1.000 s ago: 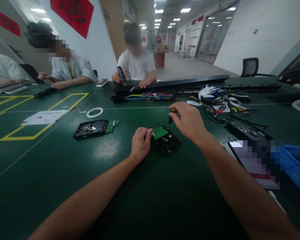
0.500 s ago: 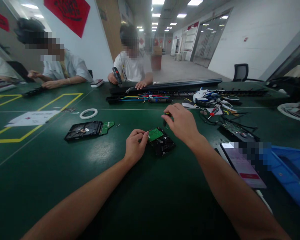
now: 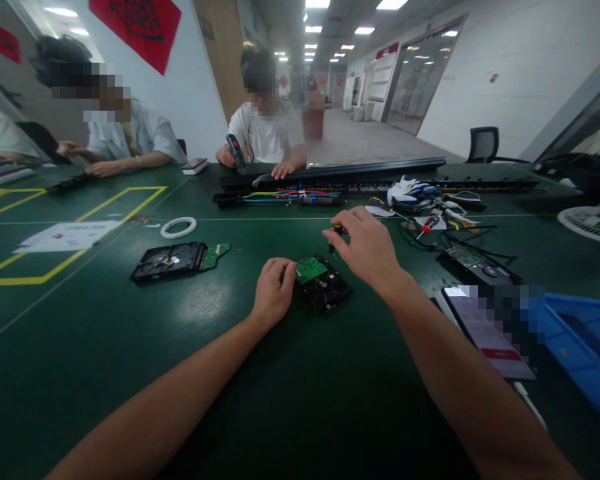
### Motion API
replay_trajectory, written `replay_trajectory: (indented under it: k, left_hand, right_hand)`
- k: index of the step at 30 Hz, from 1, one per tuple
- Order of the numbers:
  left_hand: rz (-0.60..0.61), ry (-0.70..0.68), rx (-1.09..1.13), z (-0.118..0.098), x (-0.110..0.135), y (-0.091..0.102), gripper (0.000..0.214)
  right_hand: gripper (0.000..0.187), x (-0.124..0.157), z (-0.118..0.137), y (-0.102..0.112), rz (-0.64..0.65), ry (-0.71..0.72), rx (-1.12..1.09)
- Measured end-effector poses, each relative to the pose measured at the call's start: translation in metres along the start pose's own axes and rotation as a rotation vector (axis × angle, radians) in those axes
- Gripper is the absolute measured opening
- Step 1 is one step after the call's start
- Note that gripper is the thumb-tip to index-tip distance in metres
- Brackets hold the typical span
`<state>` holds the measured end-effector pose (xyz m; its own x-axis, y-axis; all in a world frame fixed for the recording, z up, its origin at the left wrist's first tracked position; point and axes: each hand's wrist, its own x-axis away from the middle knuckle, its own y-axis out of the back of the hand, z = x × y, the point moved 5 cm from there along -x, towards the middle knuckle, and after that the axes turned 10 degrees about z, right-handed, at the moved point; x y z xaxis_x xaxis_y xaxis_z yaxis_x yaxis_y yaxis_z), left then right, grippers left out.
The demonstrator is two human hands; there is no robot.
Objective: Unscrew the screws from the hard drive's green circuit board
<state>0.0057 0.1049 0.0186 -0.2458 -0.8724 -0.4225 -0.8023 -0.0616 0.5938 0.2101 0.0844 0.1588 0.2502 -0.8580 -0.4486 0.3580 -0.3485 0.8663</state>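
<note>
A black hard drive [image 3: 330, 291] with a green circuit board [image 3: 311, 268] on its upper face lies on the green table in front of me. My left hand [image 3: 275, 287] grips the drive's left edge, thumb and fingers closed there. Above its far right side, my right hand [image 3: 367, 243] pinches a small screwdriver [image 3: 336, 229] with a yellow and black handle. The shaft points down toward the drive; whether the tip touches it I cannot tell. Left of my hands lies another hard drive [image 3: 170, 262], its green board sticking out at one end.
A white ring [image 3: 179, 228] and paper sheets [image 3: 65, 237] lie to the left. Cables, a white-and-blue glove [image 3: 413, 192] and a circuit module [image 3: 480, 264] are at the right, near a phone [image 3: 490, 333] and a blue tray [image 3: 590, 347]. Across the table, a person holds a power screwdriver [image 3: 235, 151].
The screwdriver and my right fingers have shifted very slightly, and less of the shaft shows. My left hand stays on the hard drive, which has hardly moved.
</note>
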Motion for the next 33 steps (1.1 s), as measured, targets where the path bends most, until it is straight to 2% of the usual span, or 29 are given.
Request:
replay_trajectory:
  k: [4, 7, 12, 17, 23, 29, 33]
  left_hand:
    - [0.015, 0.005, -0.005, 0.0026, 0.0003, -0.0031, 0.018]
    - [0.033, 0.000, -0.013, 0.0037, 0.0006, -0.0052, 0.016]
    - [0.057, 0.005, -0.034, 0.0043, 0.0012, -0.0070, 0.017]
    - [0.058, 0.005, -0.041, 0.0055, 0.0021, -0.0072, 0.019]
    - [0.073, 0.011, -0.049, 0.0074, 0.0027, -0.0080, 0.021]
    - [0.085, 0.017, -0.042, 0.0058, 0.0028, -0.0089, 0.022]
    - [0.089, 0.021, -0.044, 0.0046, 0.0031, -0.0088, 0.020]
  right_hand:
    - [0.009, -0.0007, 0.0004, -0.0009, 0.001, 0.022, -0.026]
    - [0.015, -0.0015, 0.0014, -0.0015, 0.020, 0.029, -0.047]
    - [0.016, -0.0010, 0.0020, -0.0018, 0.025, 0.046, -0.058]
    - [0.011, 0.0001, -0.0005, 0.0004, -0.035, 0.003, -0.080]
    - [0.005, -0.0010, 0.0021, 0.0038, 0.000, -0.008, -0.041]
    - [0.016, -0.0011, 0.0003, 0.0020, 0.000, 0.044, -0.109]
    - [0.015, -0.0001, 0.0010, 0.0006, -0.006, 0.047, -0.085]
